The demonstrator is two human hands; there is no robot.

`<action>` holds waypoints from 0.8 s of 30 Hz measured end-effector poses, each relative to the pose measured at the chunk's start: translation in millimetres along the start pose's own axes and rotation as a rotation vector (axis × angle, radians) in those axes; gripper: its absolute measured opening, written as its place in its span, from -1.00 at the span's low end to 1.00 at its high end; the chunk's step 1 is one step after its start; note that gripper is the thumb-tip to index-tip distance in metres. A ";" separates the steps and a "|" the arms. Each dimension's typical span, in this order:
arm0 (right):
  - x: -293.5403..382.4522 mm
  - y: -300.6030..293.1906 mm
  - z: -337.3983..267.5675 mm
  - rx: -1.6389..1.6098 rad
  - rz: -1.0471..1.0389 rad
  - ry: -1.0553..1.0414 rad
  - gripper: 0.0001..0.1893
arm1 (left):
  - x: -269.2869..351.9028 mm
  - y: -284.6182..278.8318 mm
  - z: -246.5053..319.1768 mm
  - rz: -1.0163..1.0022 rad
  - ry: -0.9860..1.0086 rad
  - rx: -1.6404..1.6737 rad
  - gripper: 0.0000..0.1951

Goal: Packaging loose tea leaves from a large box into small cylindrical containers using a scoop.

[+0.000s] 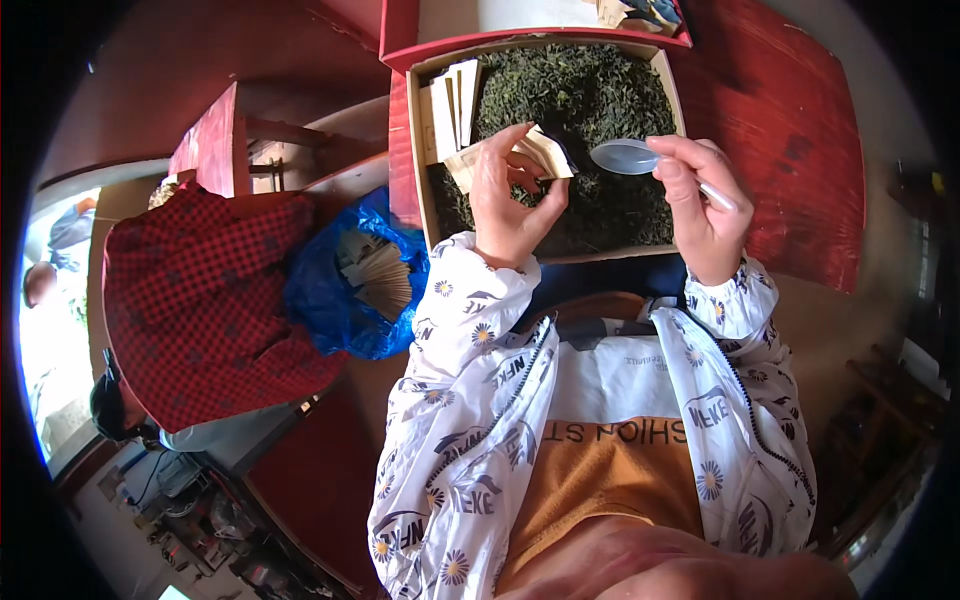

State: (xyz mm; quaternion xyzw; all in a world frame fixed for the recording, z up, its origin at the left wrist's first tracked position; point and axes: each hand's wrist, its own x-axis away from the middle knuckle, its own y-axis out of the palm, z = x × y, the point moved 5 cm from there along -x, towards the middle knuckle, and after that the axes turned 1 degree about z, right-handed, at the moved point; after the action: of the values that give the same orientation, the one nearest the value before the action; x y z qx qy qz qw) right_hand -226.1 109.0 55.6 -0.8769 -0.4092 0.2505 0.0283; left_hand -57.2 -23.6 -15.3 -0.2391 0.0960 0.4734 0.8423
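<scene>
My left hand (514, 206) grips a small paper packet (551, 150), its mouth spread apart between fingers and thumb. In my right hand (701, 199) is a translucent plastic spoon (624, 156), held by the neck, its bowl pointing left towards the packet. The bowl and the packet are apart, and I see no leaves in the bowl. Both hands are over a shallow box (421, 202) filled with dark green dried leaves (577, 86). Several flat paper packets (454, 101) stand in the box's left side, beyond my left hand.
The box rests by a red wooden table (795, 150). Behind it, a red-edged tray (510, 15) holds filled-looking packets (641, 13). At left, a blue plastic bag (322, 300) contains many paper packets (382, 281). A person in a red checked garment (217, 300) is close by on the left.
</scene>
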 end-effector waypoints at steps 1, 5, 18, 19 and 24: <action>-1.3 2.2 -8.9 0.077 -0.010 -0.117 -0.80 | 0.5 0.4 2.0 0.027 0.016 0.003 -0.30; -2.2 12.0 -18.2 0.137 -0.042 -0.189 -0.83 | 3.0 -4.0 7.8 0.066 0.085 -0.041 -0.28; -1.4 31.1 -20.4 0.282 -0.059 -0.326 -0.81 | 10.5 -4.5 0.4 0.078 0.122 -0.065 -0.27; -2.0 34.3 -20.3 0.292 -0.073 -0.316 -0.82 | 11.0 -6.3 0.0 0.093 0.112 -0.066 -0.27; 1.5 53.2 2.0 0.204 -0.210 -0.075 -0.81 | 10.9 -2.2 1.6 0.049 0.090 -0.093 -0.30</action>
State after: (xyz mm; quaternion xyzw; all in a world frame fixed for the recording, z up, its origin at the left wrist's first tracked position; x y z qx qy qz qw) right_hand -188.8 74.5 39.7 -0.8117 -0.4721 0.3192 0.1280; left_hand -49.6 -15.6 -17.5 -0.2967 0.1174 0.4866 0.8133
